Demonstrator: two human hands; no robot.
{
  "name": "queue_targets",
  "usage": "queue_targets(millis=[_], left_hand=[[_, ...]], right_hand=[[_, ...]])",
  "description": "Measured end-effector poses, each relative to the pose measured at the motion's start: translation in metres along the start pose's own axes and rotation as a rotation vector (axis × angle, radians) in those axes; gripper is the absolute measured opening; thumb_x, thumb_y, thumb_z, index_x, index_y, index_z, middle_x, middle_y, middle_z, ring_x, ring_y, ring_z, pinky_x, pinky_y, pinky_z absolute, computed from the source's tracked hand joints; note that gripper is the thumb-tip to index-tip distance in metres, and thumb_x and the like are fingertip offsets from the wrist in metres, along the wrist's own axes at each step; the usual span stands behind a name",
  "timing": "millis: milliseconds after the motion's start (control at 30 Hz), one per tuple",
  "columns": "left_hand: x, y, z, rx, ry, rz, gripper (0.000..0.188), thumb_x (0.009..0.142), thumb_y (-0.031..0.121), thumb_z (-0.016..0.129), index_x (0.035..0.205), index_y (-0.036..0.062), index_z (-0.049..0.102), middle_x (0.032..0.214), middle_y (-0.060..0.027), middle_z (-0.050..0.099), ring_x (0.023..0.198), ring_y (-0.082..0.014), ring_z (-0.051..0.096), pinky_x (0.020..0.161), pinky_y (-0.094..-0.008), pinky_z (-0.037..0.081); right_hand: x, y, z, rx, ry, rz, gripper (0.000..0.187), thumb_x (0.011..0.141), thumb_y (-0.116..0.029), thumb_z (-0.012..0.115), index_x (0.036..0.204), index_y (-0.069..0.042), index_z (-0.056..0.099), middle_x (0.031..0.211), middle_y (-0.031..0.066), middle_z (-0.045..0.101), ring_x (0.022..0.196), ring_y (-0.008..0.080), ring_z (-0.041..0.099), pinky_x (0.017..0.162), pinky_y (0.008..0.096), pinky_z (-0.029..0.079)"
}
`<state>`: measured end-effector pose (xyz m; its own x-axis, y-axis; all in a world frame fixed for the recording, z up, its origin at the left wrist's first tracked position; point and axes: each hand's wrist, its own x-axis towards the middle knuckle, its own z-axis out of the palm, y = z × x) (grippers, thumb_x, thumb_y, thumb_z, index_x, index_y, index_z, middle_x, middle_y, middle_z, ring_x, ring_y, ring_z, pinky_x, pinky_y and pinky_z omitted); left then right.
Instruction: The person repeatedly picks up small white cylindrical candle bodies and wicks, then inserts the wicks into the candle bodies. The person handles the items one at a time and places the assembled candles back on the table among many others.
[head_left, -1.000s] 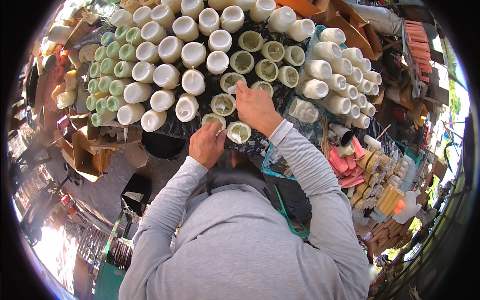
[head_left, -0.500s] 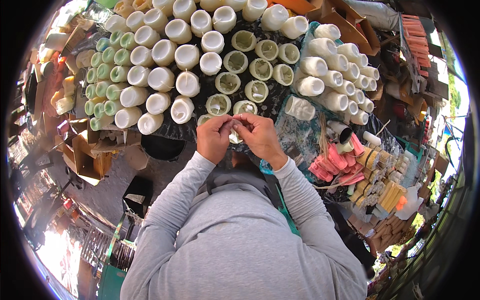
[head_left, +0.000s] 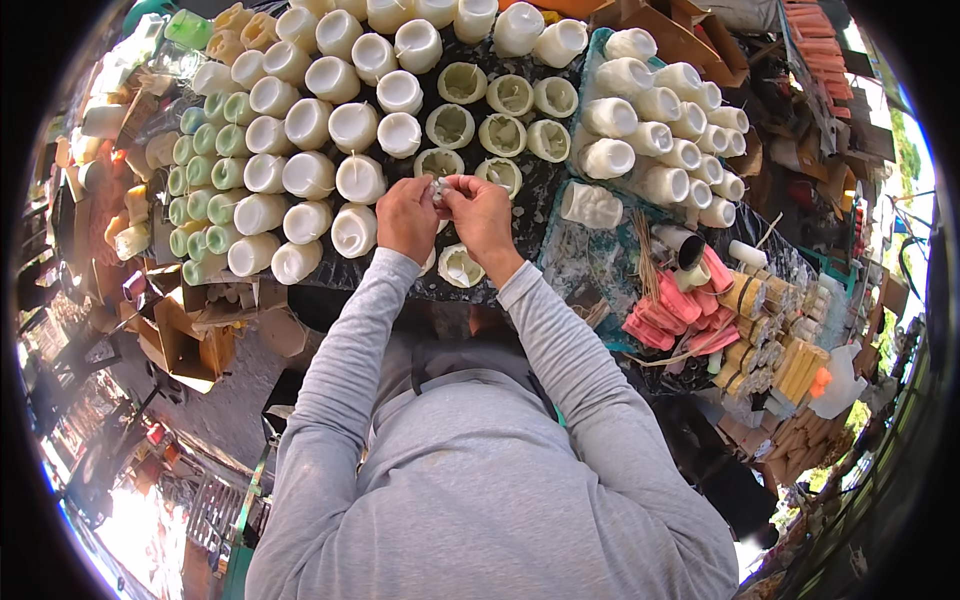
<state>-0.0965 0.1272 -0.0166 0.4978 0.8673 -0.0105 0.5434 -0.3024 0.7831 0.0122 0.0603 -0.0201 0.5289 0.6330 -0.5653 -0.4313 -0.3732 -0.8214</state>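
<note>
My left hand [head_left: 407, 224] and my right hand [head_left: 483, 220] meet over the near part of the table. Their fingertips pinch together on a small whitish piece [head_left: 437, 192], too small to identify. Around them stand hollow pale wax candle shells with chunks inside. One shell [head_left: 438, 163] lies just beyond my left fingertips, and another shell [head_left: 499, 176] just beyond my right hand. Nearer to me, a shell [head_left: 461, 267] sits beside my right wrist. My hands partly cover one or more shells underneath them.
White filled candles [head_left: 354, 127] crowd the left, with smaller green candles [head_left: 230, 140] farther out. More white candles [head_left: 610, 117] lie tipped on a blue-green sheet at right. Pink wax pieces [head_left: 668, 312] and bundled yellow sticks [head_left: 745, 295] lie near right. A cardboard box [head_left: 185, 340] stands lower left.
Both hands have moved farther from my body and slightly left, still together at the fingertips. A near shell they partly covered now shows fully. The view has shifted slightly.
</note>
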Motion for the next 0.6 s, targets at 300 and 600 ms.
queue_targets(millis=[300,600], left_hand=[[0.01,-0.024,-0.001,-0.088,-0.003,-0.037,0.023,0.097,0.006,0.063,0.115,-0.0021,0.074,0.102,-0.019,0.077,0.093,-0.0318,0.076,0.083,-0.0413,0.06],[-0.023,0.002,-0.025,-0.046,-0.143,0.09,0.026,0.096,0.009,0.072,0.119,-0.0016,0.07,0.108,-0.0171,0.073,0.084,-0.0294,0.072,0.074,-0.0379,0.059]], right_hand=[[-0.003,-0.003,-0.006,0.328,-0.017,0.172,0.027,0.099,0.01,0.055,0.125,0.016,0.059,0.118,0.0195,0.068,0.1,0.0245,0.073,0.09,0.0325,0.064],[-0.07,0.006,-0.132,-0.492,0.35,-0.209,0.025,0.101,-0.023,0.073,0.096,0.002,0.07,0.078,0.0045,0.072,0.071,0.0098,0.065,0.068,0.0292,0.054]])
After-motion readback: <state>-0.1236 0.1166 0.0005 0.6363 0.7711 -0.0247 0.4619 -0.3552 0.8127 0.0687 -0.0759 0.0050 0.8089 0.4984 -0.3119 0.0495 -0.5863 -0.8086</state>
